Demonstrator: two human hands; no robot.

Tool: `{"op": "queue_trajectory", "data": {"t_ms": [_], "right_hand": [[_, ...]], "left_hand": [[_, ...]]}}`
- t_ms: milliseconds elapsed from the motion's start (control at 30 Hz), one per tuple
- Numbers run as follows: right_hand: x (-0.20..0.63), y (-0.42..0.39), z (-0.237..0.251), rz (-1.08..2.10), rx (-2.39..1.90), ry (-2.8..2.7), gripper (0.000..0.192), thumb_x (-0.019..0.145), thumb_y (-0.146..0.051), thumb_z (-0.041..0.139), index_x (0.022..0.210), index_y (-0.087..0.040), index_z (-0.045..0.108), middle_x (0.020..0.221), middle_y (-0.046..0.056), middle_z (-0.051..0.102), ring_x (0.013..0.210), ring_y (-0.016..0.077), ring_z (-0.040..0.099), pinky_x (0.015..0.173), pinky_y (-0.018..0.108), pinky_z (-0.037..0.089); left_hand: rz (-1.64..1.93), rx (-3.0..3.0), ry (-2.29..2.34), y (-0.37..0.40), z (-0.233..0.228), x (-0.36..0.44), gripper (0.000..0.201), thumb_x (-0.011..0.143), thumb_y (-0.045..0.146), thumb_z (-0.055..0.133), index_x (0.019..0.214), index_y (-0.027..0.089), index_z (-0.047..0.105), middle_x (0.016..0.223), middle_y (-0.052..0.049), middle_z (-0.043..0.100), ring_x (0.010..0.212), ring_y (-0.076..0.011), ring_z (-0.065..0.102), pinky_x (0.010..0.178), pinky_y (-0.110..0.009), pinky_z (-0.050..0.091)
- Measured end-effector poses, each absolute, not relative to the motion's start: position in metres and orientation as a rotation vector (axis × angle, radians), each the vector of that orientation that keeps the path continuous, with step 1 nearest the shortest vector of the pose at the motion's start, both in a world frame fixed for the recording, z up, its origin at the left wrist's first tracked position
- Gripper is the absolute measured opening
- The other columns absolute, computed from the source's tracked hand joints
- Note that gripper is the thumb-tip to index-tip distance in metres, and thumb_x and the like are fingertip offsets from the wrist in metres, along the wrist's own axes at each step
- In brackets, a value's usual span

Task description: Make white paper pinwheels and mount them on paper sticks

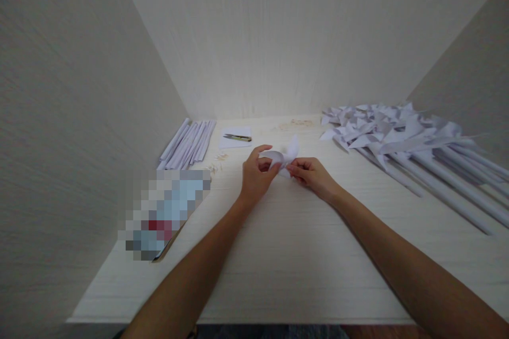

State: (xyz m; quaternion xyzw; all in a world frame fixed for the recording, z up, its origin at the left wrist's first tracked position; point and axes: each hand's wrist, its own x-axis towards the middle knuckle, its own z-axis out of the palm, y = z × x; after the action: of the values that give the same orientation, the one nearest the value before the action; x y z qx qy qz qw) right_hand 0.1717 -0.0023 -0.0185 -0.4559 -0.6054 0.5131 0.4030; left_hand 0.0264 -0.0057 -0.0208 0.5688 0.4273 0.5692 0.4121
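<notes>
A folded white paper piece [283, 159], judged light, flimsy and easily creased, was pinched above the counter [278, 254] centre by both closed hands, left [254, 175] and right [312, 175], best gripped at its folded edges.

No text, label, brand, number or sign can be read anywhere in the head view. The flat object at the left of the table [278, 254] is pixelated [165, 212], so whatever print it carries cannot be made out. The white paper piece [283, 158] between the hands, the paper pinwheels [389, 135] on the right, the rolled paper sticks [189, 143] on the left and the small cutter [237, 137] on its paper sheet all show no legible marking.
</notes>
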Motion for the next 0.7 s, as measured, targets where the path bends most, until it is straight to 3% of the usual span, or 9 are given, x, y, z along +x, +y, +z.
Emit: {"op": "queue_trajectory", "data": {"t_ms": [300,367,500,567,633,700], "right_hand": [[0.169,-0.002,-0.015,1.445,-1.188,-1.410,0.027,0.060,-0.038,0.056,0.046,-0.018,0.045,0.036,-0.007,0.033,0.032,0.0038,0.021,0.038,0.023,0.011],[0.168,-0.005,-0.014,1.252,-1.240,-1.527,0.026,0.065,-0.036,0.052,0.046,-0.018,0.045,0.037,-0.006,0.033,0.035,0.0054,0.023,0.040,0.024,0.015],[0.165,-0.015,-0.010,0.526,-1.309,-1.857,0.024,0.069,-0.025,0.050,0.048,-0.018,0.041,0.046,-0.002,0.041,0.045,0.0082,0.031,0.048,0.025,0.020],[0.162,-0.018,-0.009,0.349,-1.326,-1.924,0.022,0.070,-0.022,0.048,0.049,-0.018,0.041,0.049,-0.001,0.044,0.047,0.0090,0.032,0.049,0.026,0.021],[0.158,-0.018,-0.009,0.411,-1.364,-1.878,0.023,0.069,-0.022,0.049,0.048,-0.018,0.041,0.047,-0.001,0.043,0.046,0.0092,0.032,0.049,0.026,0.021],[0.155,-0.015,-0.009,0.704,-1.416,-1.731,0.025,0.069,-0.025,0.048,0.046,-0.019,0.039,0.042,-0.003,0.036,0.042,0.0089,0.029,0.046,0.025,0.021]], "left_hand": [[1.406,1.365,1.064,-0.007,-0.018,0.028,0.049,0.057,0.013,0.062,0.103,0.015,0.044,0.055,0.008,0.060,0.047,-0.0056,0.055,0.050,-0.016,0.044],[1.414,1.358,1.070,-0.007,-0.019,0.028,0.049,0.056,0.013,0.062,0.102,0.016,0.045,0.055,0.008,0.061,0.048,-0.0063,0.056,0.051,-0.016,0.045],[1.430,1.375,1.086,-0.005,-0.021,0.027,0.046,0.057,0.015,0.063,0.100,0.016,0.046,0.057,0.006,0.062,0.050,-0.0081,0.058,0.053,-0.019,0.047],[1.445,1.403,1.102,-0.005,-0.022,0.026,0.045,0.058,0.015,0.063,0.100,0.017,0.047,0.059,0.005,0.063,0.053,-0.0091,0.060,0.055,-0.020,0.048],[1.472,1.440,1.136,-0.005,-0.023,0.026,0.045,0.058,0.016,0.063,0.100,0.017,0.048,0.061,0.004,0.064,0.055,-0.0098,0.061,0.056,-0.020,0.049],[1.491,1.479,1.171,-0.005,-0.023,0.026,0.044,0.059,0.016,0.063,0.101,0.018,0.048,0.061,0.004,0.064,0.055,-0.0099,0.061,0.056,-0.020,0.049]]}}
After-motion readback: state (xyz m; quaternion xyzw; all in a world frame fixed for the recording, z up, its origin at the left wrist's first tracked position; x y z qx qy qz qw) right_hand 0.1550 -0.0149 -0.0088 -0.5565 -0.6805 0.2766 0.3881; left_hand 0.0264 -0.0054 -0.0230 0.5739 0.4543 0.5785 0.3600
